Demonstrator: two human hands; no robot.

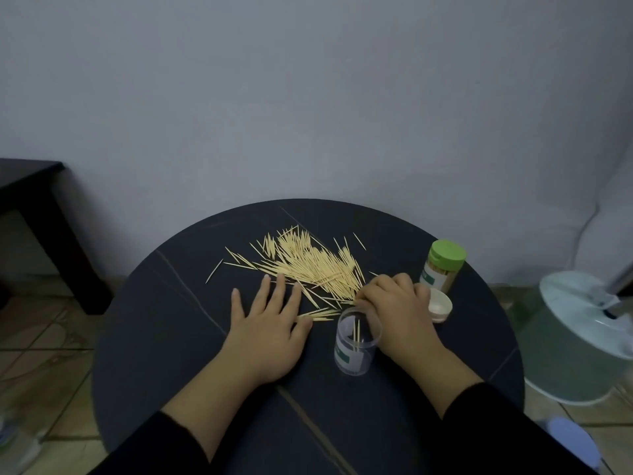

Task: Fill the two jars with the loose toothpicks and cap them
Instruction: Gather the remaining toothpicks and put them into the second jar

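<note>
A heap of loose toothpicks (308,262) lies spread over the middle of the round dark table (164,330). An uncapped clear jar (356,341) stands near the front with a few toothpicks upright inside. My left hand (267,323) rests flat on the table with fingers apart, its fingertips at the heap's near edge. My right hand (397,310) is curled beside the jar, fingertips pinching toothpicks at the heap's right edge. A second jar (443,267) with a green cap stands full at the right. A loose white cap (440,305) lies behind my right hand.
A pale round appliance (575,341) stands on the floor right of the table. A dark side table (37,207) is at the left. A wall lies close behind the table's far edge. A blue object (568,437) sits at the lower right.
</note>
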